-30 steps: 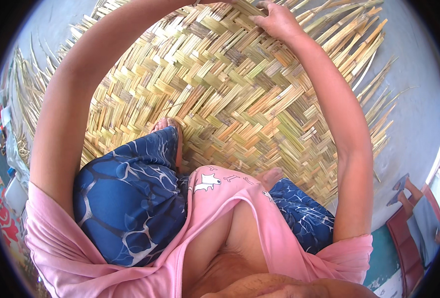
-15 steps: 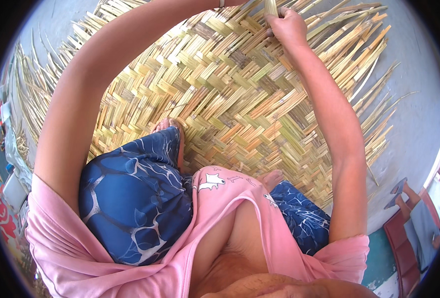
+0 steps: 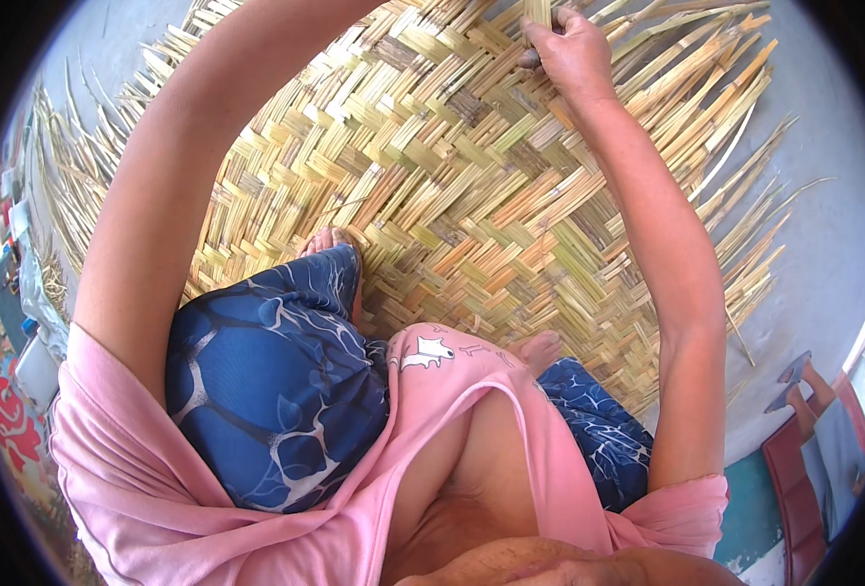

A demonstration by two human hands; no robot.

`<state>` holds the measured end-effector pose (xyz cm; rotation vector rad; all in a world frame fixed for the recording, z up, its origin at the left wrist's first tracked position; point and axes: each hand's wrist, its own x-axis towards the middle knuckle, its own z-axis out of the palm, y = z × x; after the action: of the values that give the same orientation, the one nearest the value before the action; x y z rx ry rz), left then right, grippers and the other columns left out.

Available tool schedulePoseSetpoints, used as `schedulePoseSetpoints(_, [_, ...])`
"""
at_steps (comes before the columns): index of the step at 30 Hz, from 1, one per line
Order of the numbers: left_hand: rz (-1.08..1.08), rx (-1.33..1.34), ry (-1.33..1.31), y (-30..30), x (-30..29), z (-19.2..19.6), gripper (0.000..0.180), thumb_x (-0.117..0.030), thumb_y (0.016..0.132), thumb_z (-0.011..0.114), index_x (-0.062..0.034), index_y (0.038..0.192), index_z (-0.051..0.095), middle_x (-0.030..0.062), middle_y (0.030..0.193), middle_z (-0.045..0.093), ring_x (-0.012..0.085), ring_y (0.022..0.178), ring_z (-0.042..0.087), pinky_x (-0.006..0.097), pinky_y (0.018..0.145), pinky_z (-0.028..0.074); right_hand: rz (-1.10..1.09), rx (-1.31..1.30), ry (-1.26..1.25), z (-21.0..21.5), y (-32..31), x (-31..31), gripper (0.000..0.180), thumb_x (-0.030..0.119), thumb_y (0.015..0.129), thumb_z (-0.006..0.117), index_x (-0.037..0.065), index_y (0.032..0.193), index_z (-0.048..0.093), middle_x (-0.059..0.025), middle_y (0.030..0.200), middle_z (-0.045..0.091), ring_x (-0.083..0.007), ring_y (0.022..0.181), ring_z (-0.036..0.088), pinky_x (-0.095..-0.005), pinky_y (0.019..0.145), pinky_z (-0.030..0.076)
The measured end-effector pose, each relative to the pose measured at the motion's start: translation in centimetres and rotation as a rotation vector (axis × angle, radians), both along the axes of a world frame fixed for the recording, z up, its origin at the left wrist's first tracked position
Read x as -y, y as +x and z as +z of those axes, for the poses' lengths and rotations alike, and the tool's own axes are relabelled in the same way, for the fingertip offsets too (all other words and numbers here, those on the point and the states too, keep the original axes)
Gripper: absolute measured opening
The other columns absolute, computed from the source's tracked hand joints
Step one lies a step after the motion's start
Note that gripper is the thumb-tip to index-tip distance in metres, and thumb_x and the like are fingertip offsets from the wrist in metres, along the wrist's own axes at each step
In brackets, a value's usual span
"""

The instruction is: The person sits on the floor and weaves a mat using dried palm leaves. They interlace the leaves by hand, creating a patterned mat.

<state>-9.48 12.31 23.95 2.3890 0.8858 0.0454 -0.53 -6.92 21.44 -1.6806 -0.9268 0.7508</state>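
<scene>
A large woven mat (image 3: 471,215) of split, straw-coloured cane strips lies on the floor under my feet, its weave in a zigzag pattern. At the far side my right hand (image 3: 574,54) is closed, thumb and fingers pinching a flat pale green cane strip (image 3: 537,14) that runs out of the top of the picture. My left arm (image 3: 188,107) stretches forward over the mat's left side. The left hand itself lies beyond the upper edge, out of sight.
Loose unwoven strip ends (image 3: 716,88) fan out on the right, and more (image 3: 71,186) on the left. Grey floor (image 3: 823,117) surrounds the mat. At lower right another person's legs (image 3: 813,391) show beside a dark red seat (image 3: 794,479). Assorted items (image 3: 22,342) stand at far left.
My left hand, partly visible at the top edge before, has passed out of the picture. My right hand keeps its pinch on the strip, with only a slight shift.
</scene>
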Motion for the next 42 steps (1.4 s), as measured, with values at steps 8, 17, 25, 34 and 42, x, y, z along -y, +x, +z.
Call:
schedulePoseSetpoints(8, [-0.031, -0.143, 0.328, 1.1, 1.7, 0.0, 0.029, -0.022, 0.077, 0.067, -0.0052, 0.099, 0.076, 0.0237, 0.101, 0.073, 0.0385, 0.099, 0.071, 0.044, 0.086, 0.056, 0.008, 0.051, -0.001, -0.5, 0.2, 0.5, 0.02, 0.012, 0.092, 0.068, -0.003, 0.104, 0.069, -0.008, 0.081, 0.071, -0.0137, 0.061, 0.068, -0.0308, 0.054, 0.055])
schedulePoseSetpoints(17, [-0.115, 0.009, 0.149, 1.5, -2.7, -6.4, 0.022, -0.022, 0.079, 0.07, -0.0044, 0.09, 0.075, 0.0175, 0.089, 0.074, 0.0315, 0.085, 0.072, 0.042, 0.076, 0.056, 0.065, 0.003, -0.008, -0.4, -0.2, 0.9, 0.021, 0.013, 0.094, 0.068, -0.004, 0.106, 0.068, -0.0083, 0.085, 0.071, -0.0135, 0.061, 0.067, -0.03, 0.055, 0.056])
schedulePoseSetpoints(25, [-0.168, -0.107, -0.031, 2.6, -0.5, -3.9, 0.028, -0.027, 0.072, 0.069, -0.0039, 0.086, 0.077, 0.0162, 0.083, 0.074, 0.026, 0.077, 0.07, 0.04, 0.071, 0.055, 0.026, -0.082, 0.036, -1.3, 0.6, 0.9, 0.021, 0.011, 0.095, 0.066, -0.004, 0.11, 0.065, -0.0075, 0.086, 0.07, -0.0131, 0.061, 0.065, -0.0283, 0.054, 0.056])
schedulePoseSetpoints(34, [-0.197, -0.152, -0.001, 3.8, -0.8, -5.6, 0.041, -0.037, 0.071, 0.081, -0.004, 0.095, 0.077, 0.014, 0.092, 0.075, 0.0256, 0.079, 0.068, 0.04, 0.073, 0.056, -0.054, -0.249, 0.105, -0.7, -0.3, 1.5, 0.01, 0.005, 0.094, 0.061, 0.0, 0.102, 0.063, -0.005, 0.082, 0.065, -0.0139, 0.061, 0.065, -0.0284, 0.053, 0.056])
schedulePoseSetpoints(42, [-0.091, 0.024, -0.12, 1.6, -1.2, -5.7, 0.038, -0.037, 0.074, 0.078, -0.0059, 0.096, 0.077, 0.0132, 0.082, 0.073, 0.0243, 0.074, 0.068, 0.039, 0.07, 0.054, -0.096, -0.378, 0.158, -2.2, 0.2, 1.0, 0.005, 0.007, 0.096, 0.057, 0.005, 0.099, 0.061, -0.0028, 0.078, 0.062, -0.0147, 0.06, 0.066, -0.0287, 0.053, 0.055])
